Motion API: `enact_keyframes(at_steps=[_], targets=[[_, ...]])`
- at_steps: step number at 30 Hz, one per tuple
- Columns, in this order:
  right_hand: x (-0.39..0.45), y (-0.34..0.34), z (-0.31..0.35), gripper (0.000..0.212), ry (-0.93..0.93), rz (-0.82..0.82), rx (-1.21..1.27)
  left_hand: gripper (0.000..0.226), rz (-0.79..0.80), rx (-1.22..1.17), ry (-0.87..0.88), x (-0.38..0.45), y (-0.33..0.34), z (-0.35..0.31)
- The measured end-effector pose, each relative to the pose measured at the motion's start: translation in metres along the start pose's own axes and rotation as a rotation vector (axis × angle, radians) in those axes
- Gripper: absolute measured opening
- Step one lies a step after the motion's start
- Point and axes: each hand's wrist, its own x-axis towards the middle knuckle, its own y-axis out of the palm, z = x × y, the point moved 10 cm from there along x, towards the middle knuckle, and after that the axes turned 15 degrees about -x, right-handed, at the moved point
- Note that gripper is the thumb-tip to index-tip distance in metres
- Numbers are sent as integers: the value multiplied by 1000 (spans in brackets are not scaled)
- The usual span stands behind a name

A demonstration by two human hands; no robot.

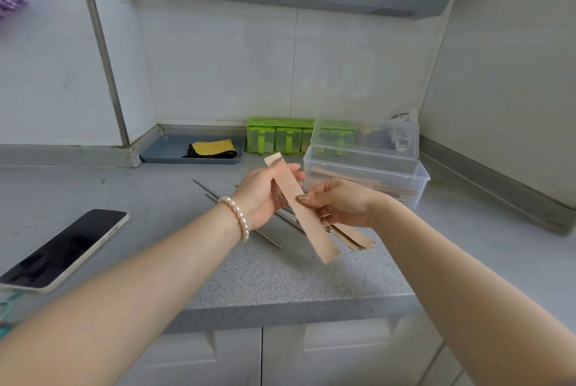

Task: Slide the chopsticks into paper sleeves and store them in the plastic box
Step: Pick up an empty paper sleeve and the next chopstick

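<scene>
A matt tan paper sleeve, shiny metal chopsticks, a clear plastic box and a glossy black phone above a speckled grey stone-look counter.

Beneath the two hands' grip, the metal chopsticks run partly hidden behind the left hand and the held paper sleeve, while the plastic box probably holds sleeved pairs, too blurred to count.
</scene>
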Motion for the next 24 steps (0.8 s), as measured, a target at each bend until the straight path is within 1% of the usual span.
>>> enact_keyframes(at_steps=[3, 5, 6, 8, 10, 11, 12, 15, 21, 24], targets=[[4, 16, 6, 14, 5, 43, -48, 37, -60, -211, -36, -5, -6, -2], [6, 18, 8, 19, 18, 55, -92, 33, -115, -257, -30, -8, -14, -6], [7, 12, 9, 22, 28, 17, -126, 30, -133, -239, -16, -9, -19, -10], [9, -16, 6, 23, 75, -163, -224, 27, -153, -177, 11, -10, -30, -20], [8, -45, -3, 20, 153, -343, -365, 28, -194, -123, 33, -10, -45, -29], [8, -53, -8, 18, 188, -382, -433, 28, -226, -103, 39, -10, -52, -32], [9, -55, -12, 16, 215, -386, -490, 29, -257, -88, 39, -10, -60, -35], [16, -44, -21, 13, 248, -327, -615, 27, -305, -83, 9, -8, -72, -36], [36, -17, -18, 17, 225, -266, -712, 25, -267, -102, -29, -5, -71, -30], [42, -13, -17, 24, 231, -248, -760, 25, -274, -98, -33, -4, -76, -31]])
